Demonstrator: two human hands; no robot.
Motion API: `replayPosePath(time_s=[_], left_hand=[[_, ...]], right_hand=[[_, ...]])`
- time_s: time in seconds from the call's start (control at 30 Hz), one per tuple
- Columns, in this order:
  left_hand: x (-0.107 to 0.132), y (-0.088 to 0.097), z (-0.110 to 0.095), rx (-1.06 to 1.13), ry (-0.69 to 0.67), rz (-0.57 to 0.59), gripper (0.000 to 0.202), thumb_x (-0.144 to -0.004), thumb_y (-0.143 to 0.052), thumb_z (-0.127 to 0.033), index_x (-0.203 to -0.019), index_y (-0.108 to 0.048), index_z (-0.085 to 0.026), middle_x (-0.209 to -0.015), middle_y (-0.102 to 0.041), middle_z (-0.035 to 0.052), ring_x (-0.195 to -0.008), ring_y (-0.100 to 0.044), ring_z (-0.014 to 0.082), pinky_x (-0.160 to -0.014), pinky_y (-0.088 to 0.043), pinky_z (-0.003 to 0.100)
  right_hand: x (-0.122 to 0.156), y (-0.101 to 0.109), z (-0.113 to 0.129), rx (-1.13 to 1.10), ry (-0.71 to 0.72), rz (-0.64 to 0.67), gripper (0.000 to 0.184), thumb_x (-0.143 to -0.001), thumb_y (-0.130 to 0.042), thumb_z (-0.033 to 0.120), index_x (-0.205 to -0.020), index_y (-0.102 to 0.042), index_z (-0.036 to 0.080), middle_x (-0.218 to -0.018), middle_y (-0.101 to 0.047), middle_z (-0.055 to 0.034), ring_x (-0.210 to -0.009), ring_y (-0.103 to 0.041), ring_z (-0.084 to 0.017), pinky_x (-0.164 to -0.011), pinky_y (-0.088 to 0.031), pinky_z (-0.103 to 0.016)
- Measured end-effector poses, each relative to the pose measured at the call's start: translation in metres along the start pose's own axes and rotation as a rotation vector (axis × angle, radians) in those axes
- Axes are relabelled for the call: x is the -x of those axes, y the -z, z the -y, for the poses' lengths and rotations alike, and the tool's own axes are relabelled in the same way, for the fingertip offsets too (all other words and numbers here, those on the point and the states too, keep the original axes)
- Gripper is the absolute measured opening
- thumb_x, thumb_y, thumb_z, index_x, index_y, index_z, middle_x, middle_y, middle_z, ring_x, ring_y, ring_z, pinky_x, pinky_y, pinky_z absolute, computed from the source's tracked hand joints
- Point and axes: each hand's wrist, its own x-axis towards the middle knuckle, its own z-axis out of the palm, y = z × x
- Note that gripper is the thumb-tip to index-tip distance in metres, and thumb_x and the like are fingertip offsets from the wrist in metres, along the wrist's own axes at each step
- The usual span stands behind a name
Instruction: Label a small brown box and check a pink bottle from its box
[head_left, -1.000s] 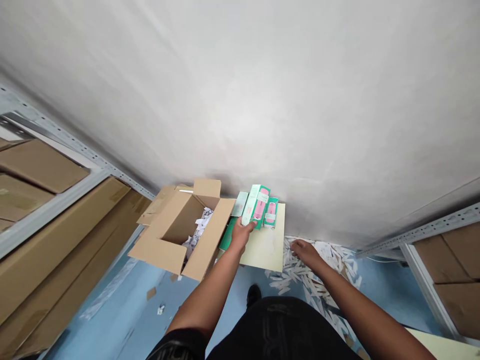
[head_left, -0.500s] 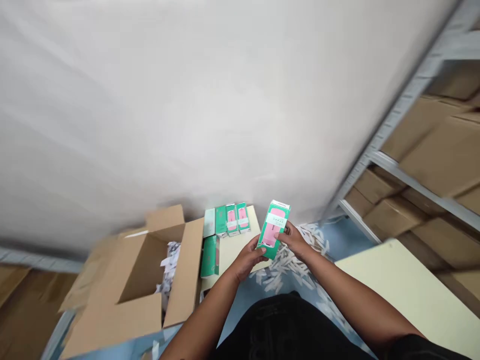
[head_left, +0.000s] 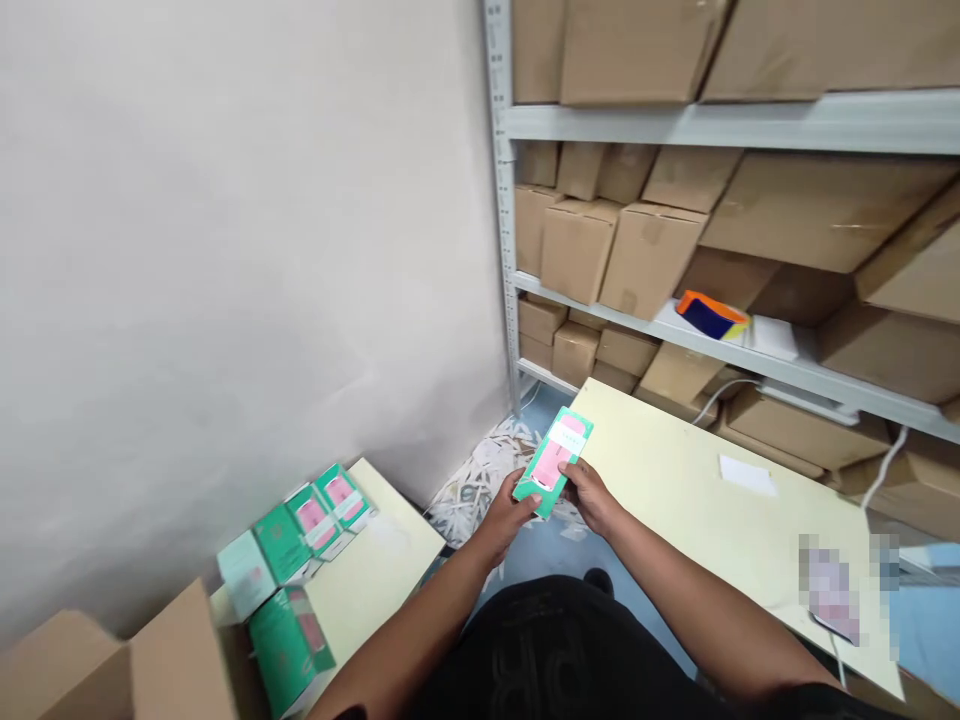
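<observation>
Both hands up in front of the body, above the blue floor (head_left: 540,550), between two pale surfaces.

Green box (head_left: 553,462), pink panel on its face, held tilted with its top end away from the person. Left hand (head_left: 504,520) grips the near lower corner, fingers closed on it. Right hand (head_left: 592,497) closed on the right lower edge, thumb on the face. Box is in the air, touching neither surface.

Right surface (head_left: 675,500): long and pale yellow, just beside the right hand. A white slip (head_left: 742,473) lies on it, well apart from the box.

Left surface (head_left: 382,560): low, against the wall (head_left: 225,250). A row of boxes (head_left: 315,515) of the same green and pink lies on it; one more (head_left: 289,645) lies nearer the open carton (head_left: 150,660) at bottom left.

Paper strips (head_left: 480,470) are heaped on the floor in the corner, beyond the hands.

Rack (head_left: 517,290) behind the right surface, shelves packed with brown cartons (head_left: 622,250); an orange-and-blue item (head_left: 712,313) sits on one shelf.
</observation>
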Motion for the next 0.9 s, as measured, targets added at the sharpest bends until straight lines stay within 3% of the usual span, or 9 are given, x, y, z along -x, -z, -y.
replayPosePath(time_s=[0.1, 0.17, 0.3, 0.43, 0.53, 0.6, 0.77, 0.9], left_hand=[[-0.042, -0.040, -0.006, -0.178, -0.034, -0.063, 0.073, -0.074, -0.079, -0.046, -0.137, -0.053, -0.021, -0.117, -0.070, 0.0097, -0.098, -0.068, 0.0240, -0.084, -0.056, 0.036], [-0.071, -0.057, -0.019, -0.435, -0.073, -0.064, 0.071, -0.071, -0.078, -0.038, -0.135, -0.055, -0.019, -0.112, -0.071, 0.0073, -0.096, -0.068, 0.0233, -0.086, -0.055, 0.036], [-0.127, -0.094, -0.050, -1.054, -0.265, 0.022, 0.079, -0.062, -0.082, -0.025, -0.136, -0.057, -0.021, -0.127, -0.068, 0.0078, -0.114, -0.064, 0.0278, -0.101, -0.049, 0.038], [-0.180, -0.145, -0.061, -1.317, -0.371, 0.151, 0.093, -0.063, -0.084, -0.027, -0.148, -0.047, -0.020, -0.132, -0.064, 0.0122, -0.123, -0.059, 0.0322, -0.102, -0.049, 0.039], [-0.219, -0.174, -0.053, -1.412, -0.440, 0.316, 0.086, -0.064, -0.087, -0.033, -0.141, -0.053, -0.020, -0.126, -0.065, 0.0120, -0.124, -0.055, 0.0347, -0.102, -0.048, 0.041], [-0.242, -0.182, -0.044, -1.472, -0.472, 0.444, 0.075, -0.065, -0.087, -0.034, -0.134, -0.059, -0.020, -0.123, -0.065, 0.0113, -0.121, -0.055, 0.0343, -0.103, -0.047, 0.042], [-0.288, -0.177, -0.019, -1.536, -0.446, 0.716, 0.079, -0.066, -0.083, -0.018, -0.140, -0.057, -0.021, -0.136, -0.059, 0.0128, -0.129, -0.053, 0.0331, -0.110, -0.045, 0.042], [-0.309, -0.167, -0.004, -1.431, -0.377, 0.812, 0.094, -0.066, -0.085, -0.022, -0.152, -0.047, -0.023, -0.158, -0.044, 0.0130, -0.147, -0.040, 0.0338, -0.121, -0.036, 0.044]], right_hand=[[-0.001, 0.045, 0.005, -0.061, -0.102, 0.028, 0.049, -0.082, -0.067, 0.062, -0.112, -0.061, 0.024, -0.110, -0.074, -0.0075, -0.093, -0.072, -0.024, -0.077, -0.056, -0.035], [-0.004, 0.084, 0.006, 0.061, -0.156, -0.014, 0.048, -0.084, -0.065, 0.063, -0.112, -0.061, 0.024, -0.117, -0.072, -0.0076, -0.096, -0.071, -0.022, -0.077, -0.054, -0.032], [-0.006, 0.172, 0.000, 0.421, -0.267, -0.170, 0.036, -0.085, -0.065, 0.055, -0.101, -0.061, 0.023, -0.111, -0.071, -0.0067, -0.088, -0.070, -0.019, -0.068, -0.048, -0.027], [-0.005, 0.235, -0.006, 0.652, -0.306, -0.246, 0.031, -0.084, -0.066, 0.048, -0.099, -0.062, 0.022, -0.097, -0.072, -0.0044, -0.081, -0.069, -0.020, -0.067, -0.046, -0.028], [-0.009, 0.252, -0.002, 0.744, -0.275, -0.235, 0.031, -0.084, -0.067, 0.045, -0.104, -0.063, 0.022, -0.095, -0.074, -0.0040, -0.083, -0.070, -0.021, -0.071, -0.047, -0.030], [-0.013, 0.254, 0.003, 0.768, -0.249, -0.237, 0.030, -0.085, -0.067, 0.043, -0.106, -0.063, 0.021, -0.099, -0.075, -0.0048, -0.087, -0.070, -0.021, -0.075, -0.047, -0.030], [-0.025, 0.253, 0.008, 0.797, -0.215, -0.315, 0.030, -0.086, -0.066, 0.042, -0.109, -0.064, 0.022, -0.109, -0.074, -0.0053, -0.095, -0.069, -0.022, -0.082, -0.048, -0.031], [-0.032, 0.250, 0.006, 0.809, -0.260, -0.420, 0.037, -0.086, -0.067, 0.043, -0.117, -0.064, 0.023, -0.118, -0.072, -0.0060, -0.097, -0.069, -0.021, -0.083, -0.049, -0.031]])
